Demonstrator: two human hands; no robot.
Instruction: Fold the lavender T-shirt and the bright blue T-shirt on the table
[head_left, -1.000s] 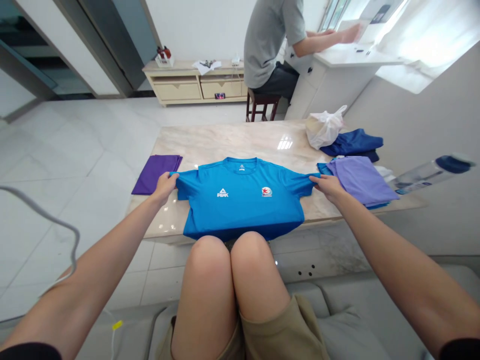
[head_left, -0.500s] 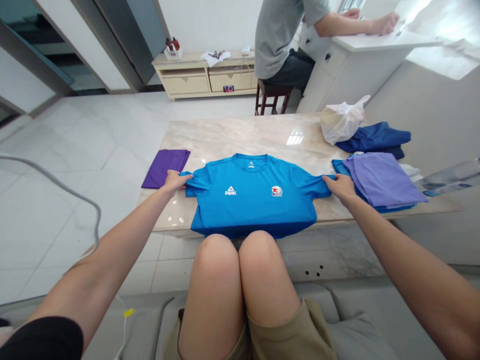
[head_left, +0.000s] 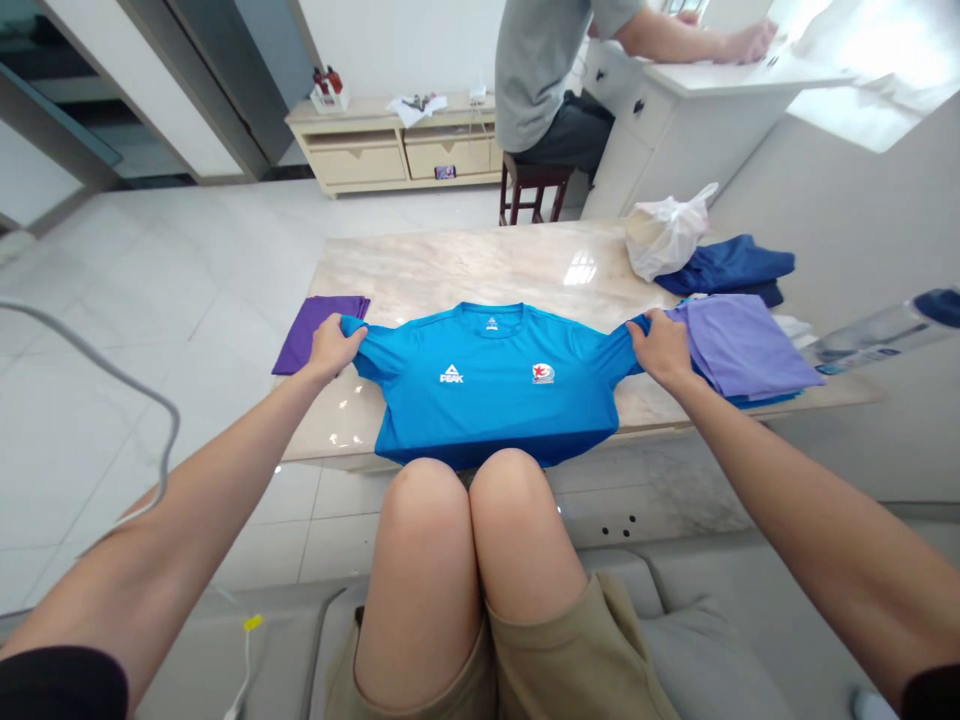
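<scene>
A blue T-shirt (head_left: pixel 495 390) with a white logo and a round badge lies face up on the marble-topped table (head_left: pixel 450 260). Its lower part hangs over the near edge, just beyond my knees. My left hand (head_left: pixel 334 345) is closed on the end of one sleeve, beside a folded purple cloth (head_left: pixel 307 332). On the other side my right hand (head_left: pixel 661 345) pinches the opposite sleeve, close to a folded lavender garment (head_left: pixel 750 345). Both sleeves are pulled outward and lifted a little off the tabletop.
A white plastic bag (head_left: pixel 666 235) and dark blue clothing (head_left: pixel 739 268) lie at the table's far right. A clear bottle (head_left: pixel 892 335) is beyond the lavender pile. Across the room a person (head_left: pixel 540 80) sits on a stool (head_left: pixel 534 185). A grey cable (head_left: pixel 150 385) crosses my left forearm.
Both hands have raised the sleeve ends of the T-shirt, bending them upward from the tabletop. The whole view has shifted slightly, with the scene moving left.
</scene>
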